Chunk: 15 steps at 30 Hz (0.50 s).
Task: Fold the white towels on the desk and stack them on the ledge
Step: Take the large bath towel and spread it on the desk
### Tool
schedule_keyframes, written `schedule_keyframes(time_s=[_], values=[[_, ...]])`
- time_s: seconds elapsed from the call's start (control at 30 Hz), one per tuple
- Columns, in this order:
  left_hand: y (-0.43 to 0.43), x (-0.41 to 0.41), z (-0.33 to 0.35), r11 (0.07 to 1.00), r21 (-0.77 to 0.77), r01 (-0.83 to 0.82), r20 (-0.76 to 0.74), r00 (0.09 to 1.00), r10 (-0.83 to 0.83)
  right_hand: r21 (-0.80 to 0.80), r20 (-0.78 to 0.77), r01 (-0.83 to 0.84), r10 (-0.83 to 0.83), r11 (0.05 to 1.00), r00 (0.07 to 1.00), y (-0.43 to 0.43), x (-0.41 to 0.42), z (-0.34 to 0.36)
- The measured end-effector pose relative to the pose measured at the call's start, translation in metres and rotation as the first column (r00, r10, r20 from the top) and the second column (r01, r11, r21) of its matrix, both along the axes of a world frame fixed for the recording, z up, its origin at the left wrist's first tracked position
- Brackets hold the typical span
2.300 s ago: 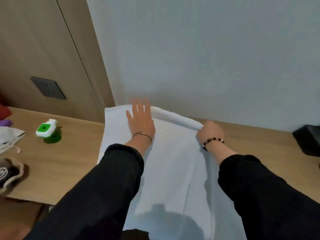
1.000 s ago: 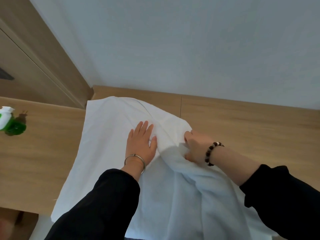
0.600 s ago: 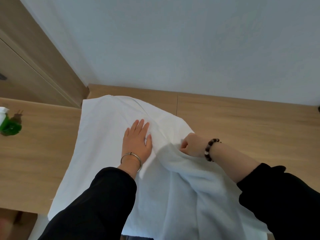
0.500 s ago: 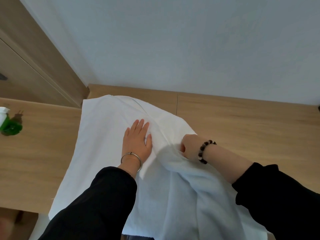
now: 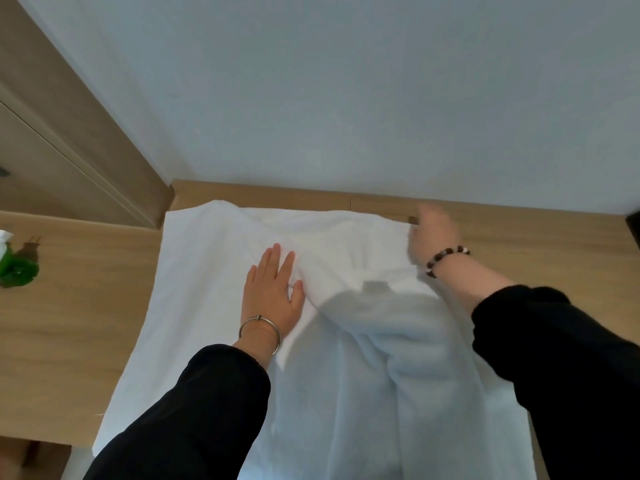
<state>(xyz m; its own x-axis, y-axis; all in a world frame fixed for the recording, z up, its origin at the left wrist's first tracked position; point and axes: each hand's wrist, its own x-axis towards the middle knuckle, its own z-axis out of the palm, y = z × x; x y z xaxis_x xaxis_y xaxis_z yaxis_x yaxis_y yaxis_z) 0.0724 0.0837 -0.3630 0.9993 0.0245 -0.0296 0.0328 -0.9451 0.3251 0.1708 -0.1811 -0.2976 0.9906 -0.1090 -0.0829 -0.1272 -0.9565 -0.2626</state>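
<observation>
Fingers (image 5: pixel 273 261) of the left hand (image 5: pixel 273 296) are laid out flat and close together, and the towel (image 5: pixel 207 306) is pressed down by them. The right hand (image 5: pixel 433 237) is blurred, but the far right corner of the towel is seen to be held by its curled fingers.

One pale wall (image 5: pixel 346 98) is seen at the back, one wood desk (image 5: pixel 69 323) is seen below it, and one white towel is spread on the desk. Two black sleeves (image 5: pixel 190 410) are counted, and two hands. One green bottle (image 5: pixel 17 268) is cut off at the left edge of the view. One dark thing (image 5: pixel 633 226) is cut off at the right edge, and what it is cannot be told. One silver bangle (image 5: pixel 259 327) is worn on the left wrist and one bead bracelet (image 5: pixel 446 259) on the right.

The far edge of the towel is laid against a wood strip (image 5: pixel 294 197) that runs along the wall. The front edge of the desk is passed by the near edge of the towel. Bare wood is seen on both sides of the towel, with more on the left, and the bottle is well apart from the cloth.

The left half of the towel is laid smooth and flat. The right half is bunched up in soft, thick folds, and a hump is made between the two hands.
</observation>
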Motion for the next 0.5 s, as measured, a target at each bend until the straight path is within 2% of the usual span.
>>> schedule_keyframes(time_s=[0.07, 0.1, 0.13, 0.17, 0.2, 0.23, 0.27, 0.3, 0.33, 0.37, 0.4, 0.43, 0.5], values=[[0.001, 0.001, -0.002, 1.0, 0.0, -0.005, -0.01, 1.0, 0.005, 0.19, 0.018, -0.082, 0.08, 0.978, 0.997, 0.021, -0.013, -0.005], [0.001, 0.002, -0.003, 1.0, -0.006, -0.012, -0.007, 1.0, 0.012, 0.234, -0.029, -0.115, 0.125, 0.965, 0.992, 0.029, -0.019, -0.004], [0.002, 0.002, -0.004, 1.0, -0.014, -0.022, -0.002, 1.0, 0.022, 0.224, -0.142, -0.164, 0.199, 0.961, 0.97, 0.032, -0.022, -0.003], [0.002, 0.002, -0.004, 0.999, -0.025, -0.035, 0.002, 0.999, 0.035, 0.179, -0.313, -0.248, 0.294, 0.952, 0.903, 0.034, -0.025, 0.0], [0.002, 0.002, -0.003, 0.998, -0.035, -0.048, 0.005, 0.999, 0.048, 0.144, -0.49, -0.341, 0.367, 0.929, 0.791, 0.033, -0.028, 0.001], [0.002, 0.002, -0.002, 0.998, -0.04, -0.056, 0.008, 0.998, 0.056, 0.11, -0.61, -0.423, 0.397, 0.899, 0.686, 0.03, -0.03, 0.003], [0.002, 0.003, -0.001, 0.998, -0.039, -0.059, 0.015, 0.998, 0.06, 0.047, -0.651, -0.469, 0.383, 0.882, 0.656, 0.022, -0.03, 0.002], [0.001, 0.003, 0.0, 0.998, -0.032, -0.059, 0.024, 0.998, 0.06, -0.049, -0.613, -0.467, 0.343, 0.883, 0.712, 0.012, -0.026, 0.001], [0.001, 0.003, 0.0, 0.998, -0.023, -0.056, 0.033, 0.998, 0.057, -0.133, -0.501, -0.368, 0.258, 0.92, 0.826, 0.001, -0.021, 0.001], [0.001, 0.002, 0.0, 0.998, -0.017, -0.054, 0.036, 0.998, 0.055, -0.19, -0.36, -0.214, 0.135, 0.958, 0.923, -0.012, -0.015, 0.003], [0.0, 0.002, -0.001, 0.998, -0.009, -0.057, 0.037, 0.998, 0.058, -0.19, -0.241, -0.055, 0.008, 0.98, 0.97, -0.025, -0.01, 0.005], [0.001, 0.002, -0.001, 0.998, 0.004, -0.066, 0.037, 0.997, 0.066, -0.135, -0.193, 0.052, -0.077, 0.99, 0.978, -0.037, -0.007, 0.007], [0.001, 0.002, 0.003, 0.998, -0.009, -0.061, 0.059, 0.996, 0.061, 0.072, -0.242, 0.162, -0.14, 0.984, 0.96, -0.055, -0.007, 0.006]])
